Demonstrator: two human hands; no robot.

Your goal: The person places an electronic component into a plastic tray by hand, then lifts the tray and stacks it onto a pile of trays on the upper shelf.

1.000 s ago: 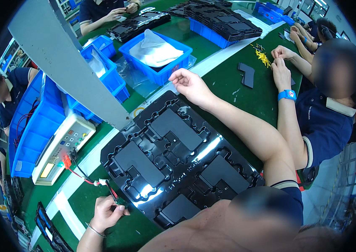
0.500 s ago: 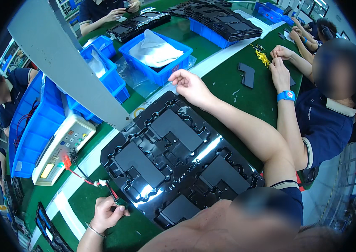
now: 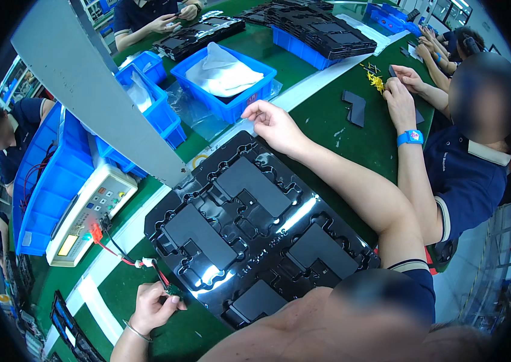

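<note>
So the left hand [image 3: 152, 306], at the near left, has thumb and fingers pinched on a little green connector [image 3: 172, 297], or maybe a tiny board, too small in this view to be sure. It's just left of the big black tray [image 3: 267, 241], with red and black leads [image 3: 124, 258] running from it to a cream tester [image 3: 92, 214] with a yellow-lit screen, over on the left.

Right hand [image 3: 275, 127] is loosely half open, fingers bent, above the far corner of that tray and right next to a blue bin [image 3: 234, 113] with a white bag [image 3: 222, 73] in it. Four L-shaped black packs [image 3: 200, 235] sit in the tray's molded pockets, and the tray lies on the green desk [image 3: 322, 111].

Farther out, a slanted grey pillar [image 3: 101, 96] cuts across the left side. On the right there's a loose L-shaped part [image 3: 355, 108] on the desk, then a pile of thin yellow pieces [image 3: 376, 83] beside the hands of a co-worker [image 3: 466, 175] wearing a blue wristband [image 3: 410, 137]. Stacked black trays [image 3: 322, 30] are at the far side.
</note>
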